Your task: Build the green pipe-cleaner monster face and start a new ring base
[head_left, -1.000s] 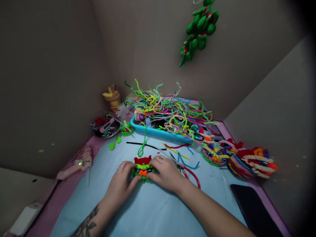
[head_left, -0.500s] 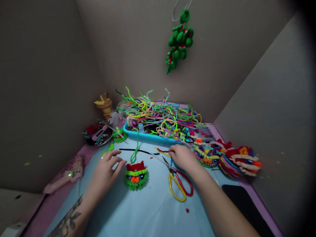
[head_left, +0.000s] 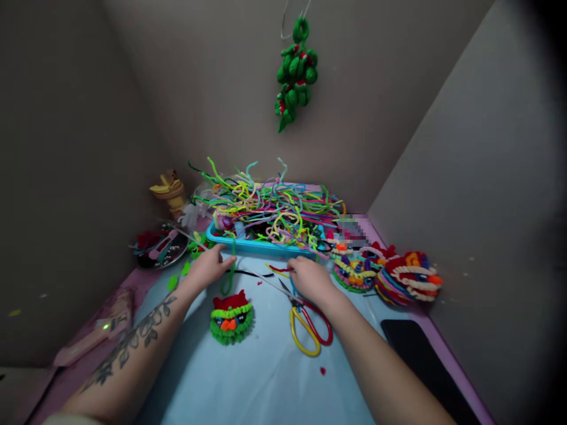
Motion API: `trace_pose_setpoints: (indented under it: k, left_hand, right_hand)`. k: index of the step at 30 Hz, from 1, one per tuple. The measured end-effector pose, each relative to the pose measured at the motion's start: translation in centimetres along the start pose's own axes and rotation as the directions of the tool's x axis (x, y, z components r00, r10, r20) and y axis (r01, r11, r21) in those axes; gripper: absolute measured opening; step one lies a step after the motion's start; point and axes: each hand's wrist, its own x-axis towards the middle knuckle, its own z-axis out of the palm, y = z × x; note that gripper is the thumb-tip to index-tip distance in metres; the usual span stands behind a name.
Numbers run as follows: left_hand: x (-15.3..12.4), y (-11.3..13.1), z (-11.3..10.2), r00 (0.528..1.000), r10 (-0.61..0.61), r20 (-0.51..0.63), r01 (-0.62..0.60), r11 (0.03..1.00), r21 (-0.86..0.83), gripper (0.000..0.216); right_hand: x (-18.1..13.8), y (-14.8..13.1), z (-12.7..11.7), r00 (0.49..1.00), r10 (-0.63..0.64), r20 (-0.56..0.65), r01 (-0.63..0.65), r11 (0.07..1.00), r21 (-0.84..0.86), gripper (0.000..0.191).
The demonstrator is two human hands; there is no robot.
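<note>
Head view. The left hand [head_left: 211, 267] lay over the pale blue table mat [head_left: 266, 378], fingers stretched forward and loosely together, their tips at a bent green chenille stem [head_left: 229, 282] that hung over the rim of the turquoise plastic tray [head_left: 248, 247]. The right hand [head_left: 310, 280] rested knuckles-up just beside a short red chenille piece [head_left: 280, 270]; whether its fingers pinched anything could not be told. A green-and-red fuzzy owl figure [head_left: 231, 319] sat between the forearms, with yellow-and-red-handled scissors [head_left: 308, 330] beneath the right wrist.
</note>
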Motion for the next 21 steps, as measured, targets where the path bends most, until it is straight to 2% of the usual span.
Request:
trace_pose_setpoints:
  k: [4,8,10,11,12,13,15,16,18,21]
  left_hand:
    - [2.3,0.1,1.0,0.999,0.022,0.029,-0.020,0.997,-0.078,0.037]
    - [1.9,0.8,0.4,0.998,0.064,0.025,-0.060,0.989,-0.136,0.031]
    - [0.9,1.4,-0.8,0.995,0.096,-0.023,-0.098,0.984,-0.152,0.031]
    - [0.4,1.7,-1.6,0.982,0.129,-0.140,-0.150,0.977,-0.154,0.030]
    - [-0.2,2.0,-2.5,0.941,0.172,-0.291,-0.216,0.968,-0.127,0.028]
    - [-0.6,2.3,-3.3,0.880,0.230,-0.415,-0.282,0.957,-0.068,0.026]
    - [-1.2,2.8,-4.9,0.757,0.337,-0.560,-0.357,0.931,0.077,0.021]
    - [-1.2,3.1,-5.4,0.707,0.388,-0.592,-0.379,0.914,0.146,0.019]
    - [-1.0,3.4,-5.8,0.680,0.468,-0.564,-0.391,0.883,0.261,0.019]
    - [0.2,3.7,-5.0,0.748,0.528,-0.401,-0.392,0.840,0.375,0.026]
  right_hand:
    - [-0.1,-0.6,0.1,1.000,-0.030,-0.003,0.030,1.000,0.002,0.025]
    - [-0.1,-0.8,0.3,1.000,-0.026,0.013,0.027,1.000,-0.004,0.024]
    - [0.0,-0.8,0.4,0.999,-0.026,0.027,0.026,1.000,-0.003,0.023]
    - [0.0,-0.8,0.5,0.999,-0.028,0.034,0.028,1.000,-0.002,0.023]
    - [0.0,-0.8,0.6,0.999,-0.032,0.041,0.032,0.999,0.001,0.023]
    - [0.1,-0.9,0.7,0.998,-0.036,0.046,0.036,0.999,0.004,0.023]
    - [0.1,-1.0,0.9,0.998,-0.042,0.048,0.042,0.999,0.009,0.023]
    - [0.0,-1.0,0.9,0.998,-0.042,0.047,0.042,0.999,0.011,0.023]
    - [-0.1,-1.0,0.8,0.998,-0.042,0.040,0.041,0.999,0.012,0.022]
    - [-0.2,-0.9,0.7,0.998,-0.049,0.037,0.049,0.999,0.009,0.020]
